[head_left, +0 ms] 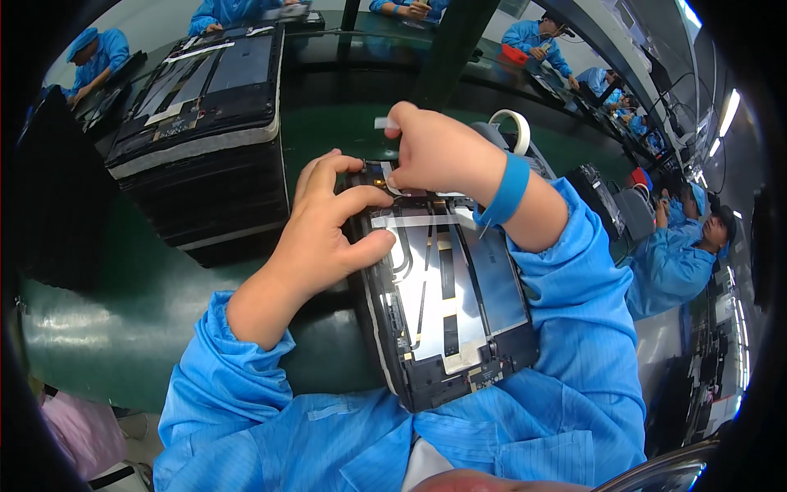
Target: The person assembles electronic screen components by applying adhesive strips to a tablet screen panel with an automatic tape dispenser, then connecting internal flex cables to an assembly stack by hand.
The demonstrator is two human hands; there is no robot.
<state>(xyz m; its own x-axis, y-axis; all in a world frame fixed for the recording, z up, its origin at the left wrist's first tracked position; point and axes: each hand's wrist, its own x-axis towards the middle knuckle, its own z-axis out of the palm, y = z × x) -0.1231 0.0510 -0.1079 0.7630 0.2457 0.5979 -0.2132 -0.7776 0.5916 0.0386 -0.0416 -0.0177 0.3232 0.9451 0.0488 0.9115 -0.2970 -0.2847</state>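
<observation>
In front of me lies an opened tablet-like screen unit, tilted, with a silvery back, dark ribbon cables, a small circuit board at its near edge and a pale tape strip across its far part. It appears to rest on a stack of similar units. My left hand is open, its fingers spread over the unit's far left corner, thumb near the left edge. Above the far edge my right hand is curled, a small white tape strip sticking out at its fingers. Its thumb reaches down to the unit; the fingertips are partly hidden.
A tall stack of similar units stands on the green table at left. Beyond my right wrist is a tape dispenser with a white roll. Another device lies farther right. Co-workers in blue sit around; a post rises ahead.
</observation>
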